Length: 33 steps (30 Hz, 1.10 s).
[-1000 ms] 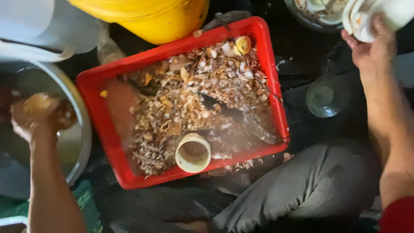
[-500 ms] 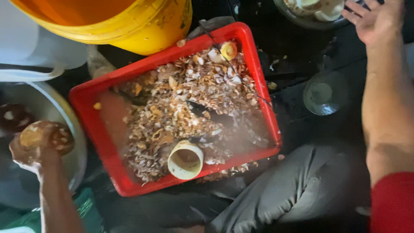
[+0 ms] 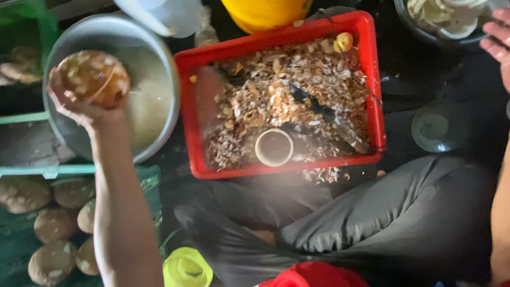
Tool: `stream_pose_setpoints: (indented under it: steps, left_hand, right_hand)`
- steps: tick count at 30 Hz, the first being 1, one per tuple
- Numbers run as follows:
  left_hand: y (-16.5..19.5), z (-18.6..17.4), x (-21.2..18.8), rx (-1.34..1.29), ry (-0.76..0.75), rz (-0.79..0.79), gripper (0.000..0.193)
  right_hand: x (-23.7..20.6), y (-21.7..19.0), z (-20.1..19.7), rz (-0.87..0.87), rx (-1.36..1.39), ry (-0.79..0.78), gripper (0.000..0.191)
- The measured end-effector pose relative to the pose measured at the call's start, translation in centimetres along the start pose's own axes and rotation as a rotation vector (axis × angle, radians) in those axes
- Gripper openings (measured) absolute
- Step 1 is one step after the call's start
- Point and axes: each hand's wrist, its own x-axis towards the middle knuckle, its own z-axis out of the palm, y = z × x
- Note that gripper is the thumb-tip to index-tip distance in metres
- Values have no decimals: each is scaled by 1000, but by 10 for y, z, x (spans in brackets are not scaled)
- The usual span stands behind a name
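Observation:
My left hand grips a round brown coconut and holds it over a large metal basin with pale liquid in it. At the far right edge my right hand is only partly in view, fingers spread, next to a dark bowl of white coconut pieces. Nothing shows in that hand. Between the two hands lies a red plastic tray full of brown shell scraps. A small round white-rimmed piece rests near its front wall.
A yellow bucket stands behind the tray. Several brown coconuts lie in a green crate at lower left. A glass lid sits on the dark floor at right. My grey-trousered legs are folded below the tray, with a yellow-green cup beside them.
The view has shifted right, so everything slid leftward to rightward in frame. My left hand has lifted the coconut higher over the basin. My right hand has moved toward the bowl at the right edge.

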Motion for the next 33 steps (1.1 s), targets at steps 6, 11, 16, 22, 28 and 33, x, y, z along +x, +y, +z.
stream_pose_setpoints:
  steps: [6,11,16,22,28,33]
  left_hand:
    - [-3,14,13,-393,-11,-16,62]
    - [5,22,-16,-306,-116,-40,63]
    - [-17,70,-105,-4,-188,-107,52]
    - [-51,147,-214,-499,-228,-785,44]
    - [-39,157,-245,-2,-354,-932,80]
    - [-27,142,-259,433,-666,-236,122]
  right_hand:
    - [-50,-107,95,48,372,-103,31]
    - [-90,-145,186,86,282,-261,27]
    - [-99,-143,231,58,-19,-345,44]
    - [-126,-139,278,-384,-127,-358,77]
    - [-129,-123,304,-334,-96,-316,71]
    - [-125,-113,300,-79,-18,-333,67]
